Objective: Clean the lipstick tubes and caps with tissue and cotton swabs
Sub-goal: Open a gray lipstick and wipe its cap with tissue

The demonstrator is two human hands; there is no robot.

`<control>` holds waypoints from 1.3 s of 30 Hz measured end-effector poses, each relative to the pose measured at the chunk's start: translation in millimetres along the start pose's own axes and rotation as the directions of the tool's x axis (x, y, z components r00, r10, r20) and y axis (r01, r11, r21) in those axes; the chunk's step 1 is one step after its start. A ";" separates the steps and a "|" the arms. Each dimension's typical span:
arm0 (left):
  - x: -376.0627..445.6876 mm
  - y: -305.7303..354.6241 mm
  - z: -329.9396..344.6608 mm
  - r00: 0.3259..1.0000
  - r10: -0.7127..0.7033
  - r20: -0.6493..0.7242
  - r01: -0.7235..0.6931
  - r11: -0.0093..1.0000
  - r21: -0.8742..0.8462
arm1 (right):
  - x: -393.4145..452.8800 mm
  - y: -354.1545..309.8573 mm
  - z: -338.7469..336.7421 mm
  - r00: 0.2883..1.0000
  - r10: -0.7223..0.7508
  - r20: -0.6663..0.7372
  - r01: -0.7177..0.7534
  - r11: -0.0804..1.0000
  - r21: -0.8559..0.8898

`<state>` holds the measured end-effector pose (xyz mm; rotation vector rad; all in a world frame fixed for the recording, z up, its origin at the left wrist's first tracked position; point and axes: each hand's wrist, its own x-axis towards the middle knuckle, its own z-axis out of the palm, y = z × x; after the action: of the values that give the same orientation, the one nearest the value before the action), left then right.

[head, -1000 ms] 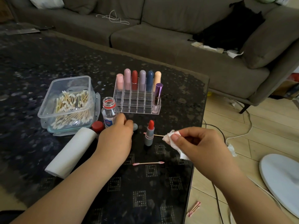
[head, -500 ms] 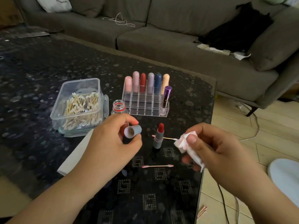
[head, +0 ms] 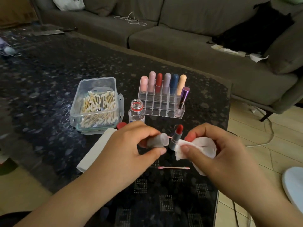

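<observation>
My left hand (head: 131, 149) grips a grey lipstick cap (head: 158, 141), its open end turned toward the right. My right hand (head: 219, 154) pinches a crumpled white tissue (head: 196, 149) right beside the cap. Between the hands an uncapped grey lipstick tube (head: 176, 137) with a red bullet stands upright on the table. A used pink-tipped cotton swab (head: 173, 168) lies in front of the hands. Behind them, a clear organiser (head: 161, 104) holds several capped lipsticks in its back row and a purple tube (head: 183, 99) at its right.
A clear box of cotton swabs (head: 96, 104) stands at the left, an open small bottle (head: 136, 111) with its red cap (head: 121, 125) beside it. A tissue roll (head: 96, 149) lies under my left wrist. The dark table's right edge (head: 228, 112) borders tiled floor with cables; a sofa is behind.
My left hand picked the grey cap up from the table and raised it. My right hand brought the tissue leftward until it sits next to the cap's open end.
</observation>
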<state>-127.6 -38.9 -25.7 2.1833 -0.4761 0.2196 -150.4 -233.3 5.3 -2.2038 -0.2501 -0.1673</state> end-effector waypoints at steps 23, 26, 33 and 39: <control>-7.6 -1.0 10.3 0.929 -0.151 0.339 0.271 0.900 -0.342 | 1.7 -1.0 5.4 0.916 -0.395 -0.075 0.357 0.885 -0.297; -6.1 2.5 11.0 0.927 -0.120 0.354 0.228 0.932 -0.280 | 3.3 1.1 8.4 0.897 -0.429 -0.110 0.370 0.862 -0.346; -6.7 3.1 9.2 0.939 -0.011 0.344 0.118 0.950 -0.290 | -0.9 -0.8 9.8 0.993 -0.097 -0.072 0.082 0.978 -0.190; -7.7 5.1 3.6 0.948 0.137 0.288 -0.048 0.954 -0.296 | -0.2 -10.6 6.2 0.960 0.164 0.225 -0.244 0.888 0.391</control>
<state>-136.8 -42.5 -26.6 1.9161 -0.7392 -0.1347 -153.0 -222.2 9.8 -1.8024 -0.1370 0.1977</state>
